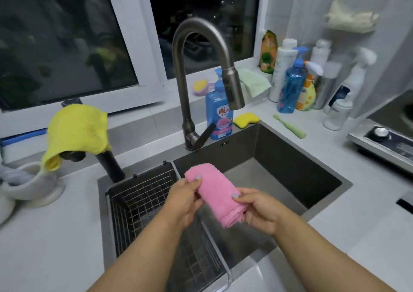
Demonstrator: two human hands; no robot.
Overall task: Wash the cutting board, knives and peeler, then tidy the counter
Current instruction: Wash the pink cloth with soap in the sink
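Cloth wrung over the sink, washing tools out of sight

Worktop (pixel 55 236) on the left is pale and smooth; on it sits a rounded white ceramic holder (pixel 33 184), and above it a fluffy yellow cloth (pixel 77 131) is draped over a dark stand. Moving right, a wire drying basket (pixel 143 200) hangs in the left part of the steel sink (pixel 290 169), its grid thin and shiny.

Over the basin we hold a rolled pink cloth (pixel 214 193), soft terry with a stitched edge. Our left hand (pixel 183 202) has a closed grip around its upper end, thumb on top; our right hand (pixel 261 211) pinches the lower end between curled fingers.

To wring well, we judge it best to twist the ends in opposite directions, keep the roll above the basin so drips fall inside, then shake it flat for wiping.

Behind stand the curved matte faucet (pixel 190 68), a blue soap bottle (pixel 218 113) and a yellow sponge (pixel 245 119). Farther right, plastic bottles (pixel 290 86) crowd the corner.

Cutting board, knives and peeler are nowhere in view.
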